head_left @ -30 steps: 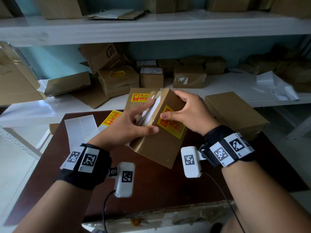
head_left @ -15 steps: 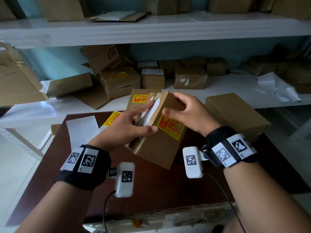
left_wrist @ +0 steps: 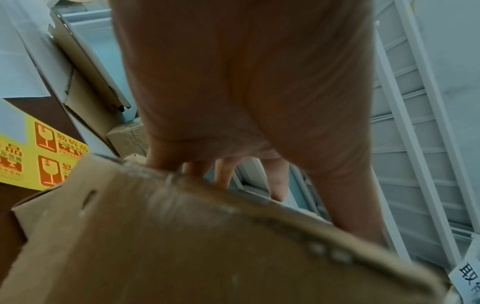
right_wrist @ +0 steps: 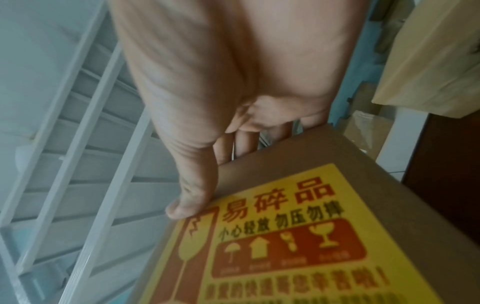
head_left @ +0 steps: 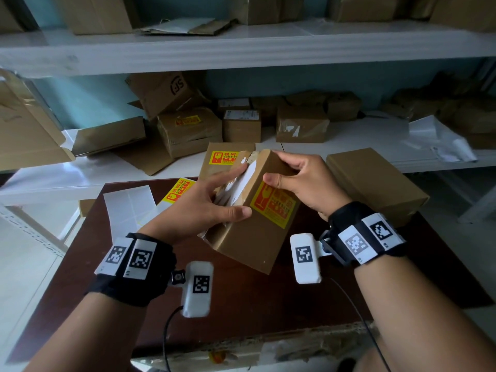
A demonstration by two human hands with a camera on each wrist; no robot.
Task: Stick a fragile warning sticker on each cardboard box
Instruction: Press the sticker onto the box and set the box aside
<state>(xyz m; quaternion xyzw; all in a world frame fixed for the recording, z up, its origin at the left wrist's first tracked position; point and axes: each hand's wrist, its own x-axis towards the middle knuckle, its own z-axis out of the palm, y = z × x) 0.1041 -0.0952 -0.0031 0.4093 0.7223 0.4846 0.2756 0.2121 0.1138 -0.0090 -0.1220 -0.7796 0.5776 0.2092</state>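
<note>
While the cardboard box (head_left: 249, 224) hangs tilted above the dark table (head_left: 268, 296) at the middle of the frame, both hands have it. The left hand (head_left: 198, 208) grips its left side, thumb curled across the near face just left of the sticker, index finger stretched over the white label (head_left: 241, 183) on the upper face. The right hand (head_left: 303, 181) is clamped over the top right corner, fingers curled across the upper edge, thumb pressing the upper left corner of the yellow fragile sticker (head_left: 273, 205). From the right wrist view that thumb (right_wrist: 192, 197) sits right on the sticker's edge, the other fingers tucked behind the box rim. The sticker lies flat on the box's near face, between the two thumbs. Left of the box, the sticker sheet (head_left: 178, 190) lies on the table. Behind it stands another box (head_left: 228, 159), already stickered, and a plain box (head_left: 375, 183) sits to the right.
</note>
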